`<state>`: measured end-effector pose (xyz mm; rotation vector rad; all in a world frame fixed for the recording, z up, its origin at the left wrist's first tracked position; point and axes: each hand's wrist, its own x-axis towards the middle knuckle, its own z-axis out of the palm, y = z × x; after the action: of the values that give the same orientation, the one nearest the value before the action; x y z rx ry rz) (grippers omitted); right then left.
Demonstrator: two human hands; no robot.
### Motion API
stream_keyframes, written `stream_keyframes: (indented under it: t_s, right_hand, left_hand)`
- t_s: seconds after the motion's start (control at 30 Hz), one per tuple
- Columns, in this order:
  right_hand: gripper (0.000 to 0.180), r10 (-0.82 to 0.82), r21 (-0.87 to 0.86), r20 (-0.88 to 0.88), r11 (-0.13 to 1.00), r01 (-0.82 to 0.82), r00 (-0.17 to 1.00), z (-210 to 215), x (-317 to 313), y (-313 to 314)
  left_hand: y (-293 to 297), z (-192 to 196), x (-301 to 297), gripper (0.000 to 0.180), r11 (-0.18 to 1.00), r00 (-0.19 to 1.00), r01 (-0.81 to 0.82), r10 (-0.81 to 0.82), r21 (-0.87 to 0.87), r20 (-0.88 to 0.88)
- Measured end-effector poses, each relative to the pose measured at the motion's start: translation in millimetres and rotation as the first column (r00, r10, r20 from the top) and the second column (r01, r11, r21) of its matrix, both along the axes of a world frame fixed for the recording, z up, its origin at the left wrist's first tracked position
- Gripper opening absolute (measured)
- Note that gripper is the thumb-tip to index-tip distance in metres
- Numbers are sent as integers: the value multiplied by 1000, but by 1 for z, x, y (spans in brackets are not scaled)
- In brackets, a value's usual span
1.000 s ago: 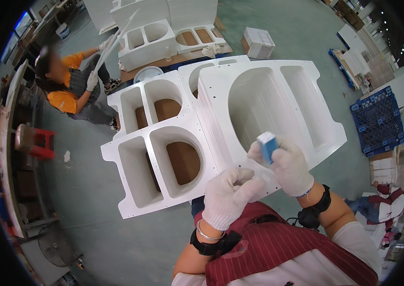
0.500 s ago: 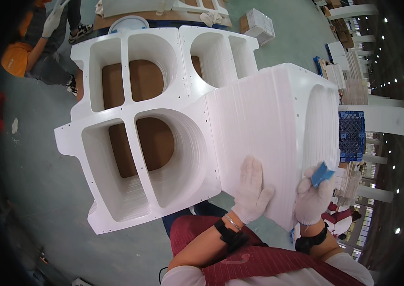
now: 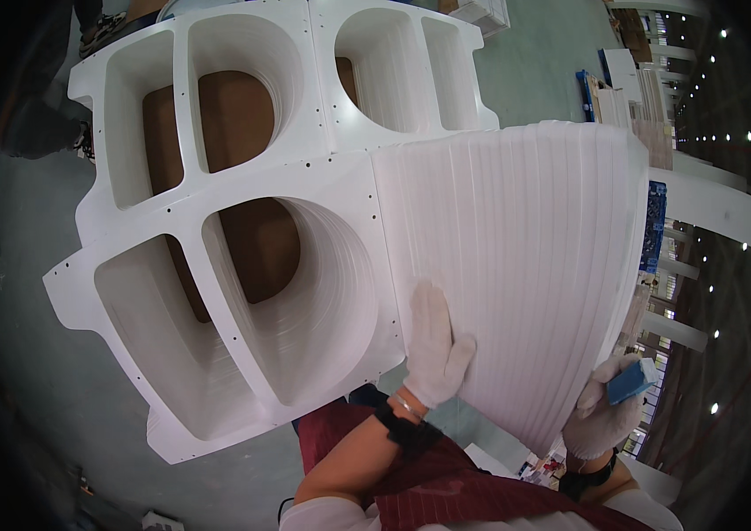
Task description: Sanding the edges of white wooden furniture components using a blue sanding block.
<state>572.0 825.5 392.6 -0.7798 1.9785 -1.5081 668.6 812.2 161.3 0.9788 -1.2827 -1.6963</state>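
Note:
A tall stack of white molded panels (image 3: 517,239) stands in front of me, its layered side facing me. My left hand (image 3: 435,350), in a white knit glove, lies flat against the lower left of that side, fingers stretched out. My right hand (image 3: 604,411), gloved too, is at the stack's lower right edge, fingers curled round a small blue block (image 3: 632,380) with a paler end. Whether that hand also touches the panels I cannot tell. Left of the stack are more nested white panels (image 3: 189,319) with large rounded openings, and brown board shows through them.
Another pile of white panels (image 3: 320,88) adjoins at the back. A white carton (image 3: 481,12) is on the floor beyond. Blue pallets (image 3: 654,226) and stacked goods are along the right. Part of another person's legs (image 3: 48,128) shows at the far left.
The stack's top has tilted out of view, and its layered side now fills more of the picture. My right hand has moved lower and rightward with the blue block. My left hand stays flat.

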Motion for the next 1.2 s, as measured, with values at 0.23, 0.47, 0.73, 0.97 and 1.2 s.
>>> stream_keyframes:
  t_s: [0.23,0.47,0.73,0.97,1.2]
  right_hand:
    - [49,58,97,-190,995,-40,980,1,-5,0]
    - [48,125,-12,-34,992,-126,992,-7,5,-9]
    - [43,19,8,-14,1000,-19,1000,2,3,0]
    - [46,-93,36,41,995,92,995,6,0,0]
    - [33,-31,-121,155,991,50,987,-1,9,-6]
  left_hand:
    - [-102,-20,-33,76,961,962,-255,263,-106,70]
    - [-186,-30,-39,69,879,897,-407,436,-250,72]
    - [55,19,-21,79,983,984,-174,172,55,36]
    - [-111,38,-33,75,893,947,-272,315,-359,67]
    - [-206,115,-34,63,851,911,-296,388,-434,139]
